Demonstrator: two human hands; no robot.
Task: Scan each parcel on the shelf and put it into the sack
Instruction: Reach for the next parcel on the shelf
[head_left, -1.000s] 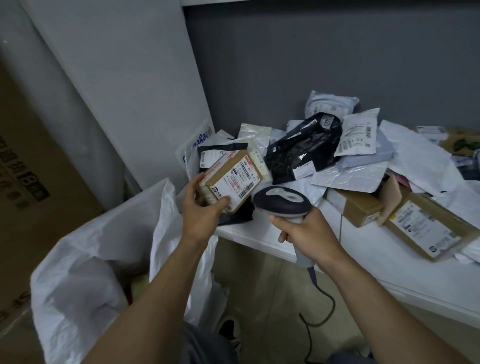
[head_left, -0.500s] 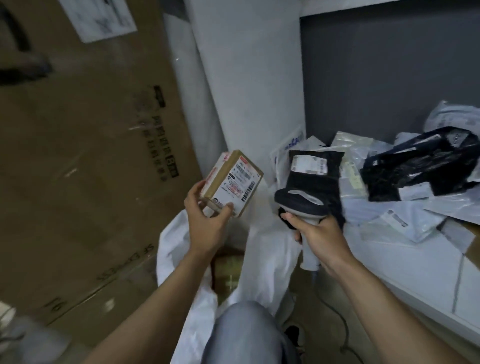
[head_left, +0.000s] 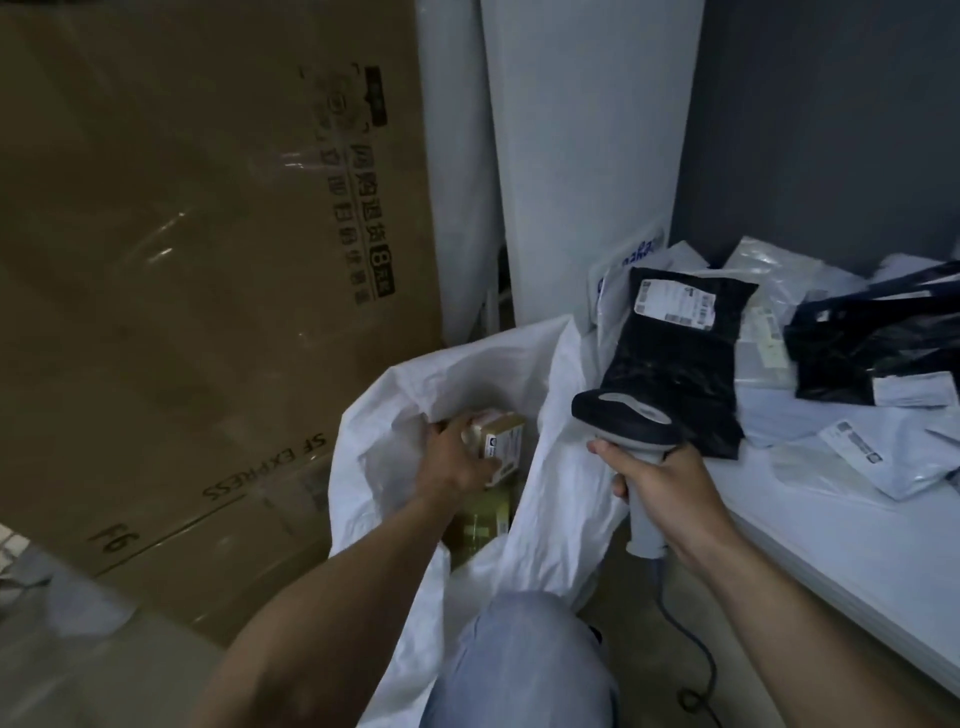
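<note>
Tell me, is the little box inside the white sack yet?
Inside, but not let go: the left hand grips the little box below the rim of the white sack, above a yellowish parcel lying in it.

Left half of frame: large brown cardboard carton (head_left: 182, 286), upright, glossy tape with glare streaks. Black Chinese print upper centre of its face, "SF EXPRESS" running sideways lower down. Just right of it, top centre: narrow white upright panel (head_left: 452, 156), then a wider white panel (head_left: 587, 156) beside that. Upper right: dark grey wall (head_left: 831, 130). Lower left: grey floor (head_left: 130, 670), blurred. Something pale at the far left edge, can't tell what. Bottom centre: knee in light blue-grey trousers (head_left: 519, 660).
</note>
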